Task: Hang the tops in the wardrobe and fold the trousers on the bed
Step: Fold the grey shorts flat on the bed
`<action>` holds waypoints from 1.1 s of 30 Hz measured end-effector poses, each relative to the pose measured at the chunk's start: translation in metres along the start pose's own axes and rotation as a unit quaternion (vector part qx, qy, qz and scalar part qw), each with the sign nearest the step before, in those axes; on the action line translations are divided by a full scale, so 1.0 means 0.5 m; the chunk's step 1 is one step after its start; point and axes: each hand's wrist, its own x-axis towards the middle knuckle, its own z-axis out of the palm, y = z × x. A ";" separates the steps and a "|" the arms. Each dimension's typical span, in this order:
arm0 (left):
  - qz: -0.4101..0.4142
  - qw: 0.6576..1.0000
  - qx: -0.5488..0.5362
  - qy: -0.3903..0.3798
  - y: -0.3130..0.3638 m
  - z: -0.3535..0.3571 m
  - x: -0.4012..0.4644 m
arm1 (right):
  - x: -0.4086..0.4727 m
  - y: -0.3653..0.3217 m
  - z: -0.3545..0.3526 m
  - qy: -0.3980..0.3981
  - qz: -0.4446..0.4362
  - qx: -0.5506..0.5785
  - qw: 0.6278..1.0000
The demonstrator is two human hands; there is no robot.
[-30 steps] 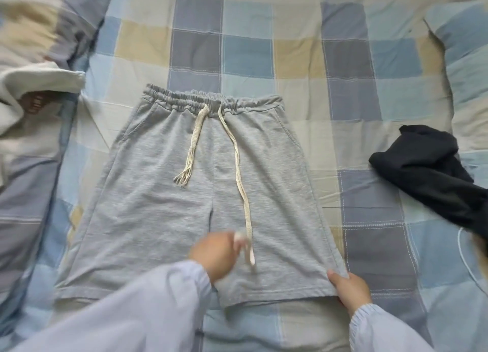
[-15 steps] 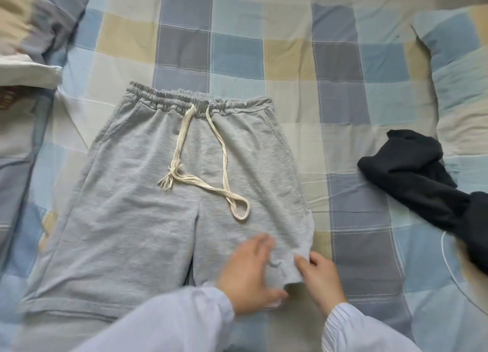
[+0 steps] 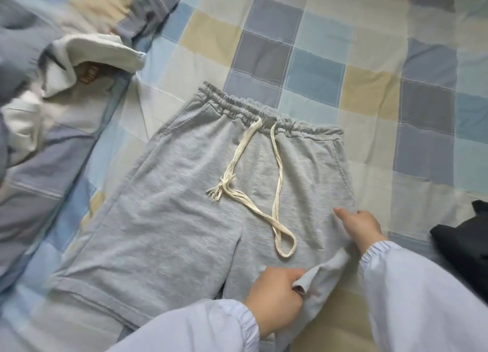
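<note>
Grey shorts (image 3: 171,214) lie flat on the checked bedsheet (image 3: 317,61), waistband away from me, with a cream drawstring (image 3: 274,193) looped across the front. My left hand (image 3: 274,296) pinches the hem corner of the right leg and has it lifted off the bed. Higher up on that leg's outer side seam, my right hand (image 3: 361,227) grips the fabric, thumb on top.
A white garment (image 3: 87,58) lies bunched among a checked duvet (image 3: 31,140) at the left. A dark garment (image 3: 464,248) sits at the right edge of the bed.
My view has swung left and closer. My left hand has taken the right leg's hem corner and raised it. My right hand has moved up the side seam.
</note>
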 end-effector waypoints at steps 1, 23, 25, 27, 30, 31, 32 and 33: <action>-0.002 1.000 -0.022 -0.005 -0.011 -0.009 -0.004 | -0.004 -0.005 0.008 0.005 0.010 0.022 1.000; -0.339 0.894 -0.151 0.249 -0.469 -0.434 -0.268 | -0.433 -0.407 0.485 -0.127 -0.323 -0.275 0.897; -0.348 0.894 -0.118 0.257 -0.492 -0.438 -0.269 | -0.445 -0.341 0.492 -0.077 -0.290 -0.239 0.923; -0.350 0.898 -0.100 0.246 -0.493 -0.436 -0.268 | -0.462 -0.272 0.484 -0.014 -0.271 -0.192 0.943; -0.335 0.904 -0.116 0.241 -0.492 -0.433 -0.273 | -0.492 -0.175 0.466 0.102 -0.173 -0.097 0.975; -0.323 0.904 -0.129 0.248 -0.488 -0.434 -0.275 | -0.510 -0.144 0.459 0.136 -0.117 -0.068 0.981; -0.313 0.905 -0.136 0.254 -0.479 -0.436 -0.276 | -0.528 -0.112 0.454 0.164 -0.068 -0.038 0.983; -0.299 0.907 -0.143 0.260 -0.471 -0.439 -0.275 | -0.545 -0.083 0.450 0.184 -0.031 -0.010 0.982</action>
